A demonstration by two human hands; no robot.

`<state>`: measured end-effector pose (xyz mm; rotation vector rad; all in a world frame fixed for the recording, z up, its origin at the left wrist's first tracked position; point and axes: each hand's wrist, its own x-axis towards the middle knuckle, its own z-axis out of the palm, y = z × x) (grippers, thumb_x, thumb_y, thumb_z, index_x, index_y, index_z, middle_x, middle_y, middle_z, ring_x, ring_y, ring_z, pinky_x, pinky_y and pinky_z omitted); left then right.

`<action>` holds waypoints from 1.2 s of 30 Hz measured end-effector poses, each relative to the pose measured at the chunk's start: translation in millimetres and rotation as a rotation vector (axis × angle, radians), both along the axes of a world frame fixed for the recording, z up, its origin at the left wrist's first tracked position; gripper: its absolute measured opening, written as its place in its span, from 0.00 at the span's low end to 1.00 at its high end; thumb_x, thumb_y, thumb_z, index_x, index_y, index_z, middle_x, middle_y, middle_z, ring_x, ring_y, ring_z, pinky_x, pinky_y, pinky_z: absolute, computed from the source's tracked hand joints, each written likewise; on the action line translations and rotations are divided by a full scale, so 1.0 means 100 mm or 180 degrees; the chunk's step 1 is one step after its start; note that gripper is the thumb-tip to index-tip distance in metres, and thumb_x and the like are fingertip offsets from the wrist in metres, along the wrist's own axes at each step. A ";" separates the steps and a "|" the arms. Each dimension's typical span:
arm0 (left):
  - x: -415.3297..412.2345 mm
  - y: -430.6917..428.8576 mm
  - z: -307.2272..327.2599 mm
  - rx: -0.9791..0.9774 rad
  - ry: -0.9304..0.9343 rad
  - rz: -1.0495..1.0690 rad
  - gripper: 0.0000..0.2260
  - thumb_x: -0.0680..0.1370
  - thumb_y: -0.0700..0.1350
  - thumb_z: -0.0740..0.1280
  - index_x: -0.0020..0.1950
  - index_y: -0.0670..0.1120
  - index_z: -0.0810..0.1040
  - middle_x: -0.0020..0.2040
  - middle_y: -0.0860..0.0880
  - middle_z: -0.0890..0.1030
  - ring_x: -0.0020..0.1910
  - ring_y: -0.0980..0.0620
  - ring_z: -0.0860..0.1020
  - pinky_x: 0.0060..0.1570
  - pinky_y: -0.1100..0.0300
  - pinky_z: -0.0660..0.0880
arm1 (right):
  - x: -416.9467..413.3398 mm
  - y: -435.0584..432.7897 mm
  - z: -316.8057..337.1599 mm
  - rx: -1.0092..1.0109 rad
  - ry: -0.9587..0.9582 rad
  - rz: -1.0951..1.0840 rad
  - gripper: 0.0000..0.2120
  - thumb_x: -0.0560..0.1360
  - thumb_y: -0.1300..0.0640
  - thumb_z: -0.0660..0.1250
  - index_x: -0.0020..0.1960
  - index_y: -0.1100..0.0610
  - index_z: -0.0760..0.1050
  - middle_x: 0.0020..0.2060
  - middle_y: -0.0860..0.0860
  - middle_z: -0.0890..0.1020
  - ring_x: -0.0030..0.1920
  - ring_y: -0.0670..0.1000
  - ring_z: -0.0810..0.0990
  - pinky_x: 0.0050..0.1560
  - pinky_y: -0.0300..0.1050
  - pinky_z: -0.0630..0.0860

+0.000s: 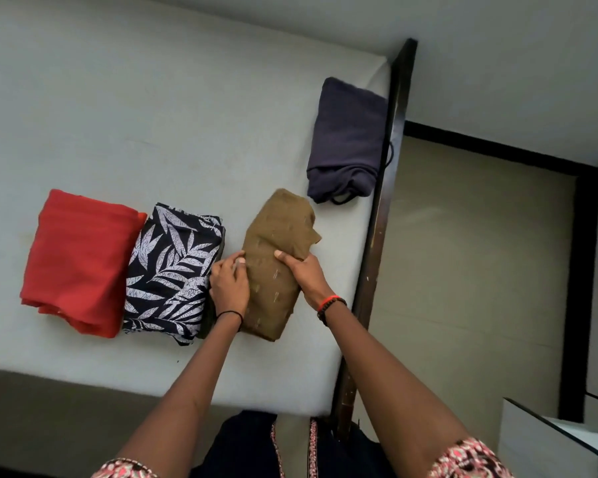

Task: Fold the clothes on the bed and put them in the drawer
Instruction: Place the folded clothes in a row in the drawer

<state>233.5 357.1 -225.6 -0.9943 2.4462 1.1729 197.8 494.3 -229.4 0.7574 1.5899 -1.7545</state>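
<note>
A folded olive-brown garment [277,236] lies on the pale bed [135,115] near its right side. My left hand [229,288] grips its left edge with curled fingers. My right hand [306,274] holds its right side, thumb on top. To the left lie a folded navy garment with a white leaf print [173,270] and a folded red garment [78,260], side by side and touching. A folded dark purple garment [347,139] sits farther back by the bed's right edge.
A dark wooden bed frame rail [382,208] runs along the bed's right side. Beyond it is beige floor [470,270] with a dark border. A white piece of furniture with a dark edge [549,446] shows at the bottom right corner.
</note>
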 end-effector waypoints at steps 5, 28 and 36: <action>0.01 0.26 0.47 0.0970 -0.0572 0.0027 0.21 0.80 0.58 0.57 0.63 0.44 0.75 0.61 0.45 0.77 0.60 0.45 0.74 0.61 0.55 0.68 | 0.17 0.63 0.58 -0.0524 -0.0116 -0.0194 0.13 0.73 0.59 0.71 0.57 0.54 0.76 0.55 0.51 0.82 0.53 0.49 0.82 0.53 0.43 0.79; 0.83 2.78 2.51 0.2789 -0.0970 -0.1667 0.36 0.57 0.63 0.78 0.58 0.45 0.75 0.50 0.45 0.84 0.47 0.46 0.83 0.41 0.57 0.79 | 2.09 3.19 2.62 -0.0812 0.0296 -0.1805 0.22 0.69 0.58 0.74 0.61 0.61 0.75 0.54 0.59 0.82 0.56 0.60 0.81 0.56 0.56 0.78; 1.54 3.45 2.79 0.3014 -0.1380 -0.2288 0.31 0.64 0.55 0.77 0.61 0.45 0.71 0.54 0.41 0.82 0.51 0.42 0.81 0.45 0.53 0.79 | 3.09 3.59 2.76 -0.0665 0.0307 -0.2604 0.23 0.69 0.58 0.74 0.62 0.64 0.74 0.54 0.62 0.82 0.55 0.62 0.81 0.53 0.57 0.79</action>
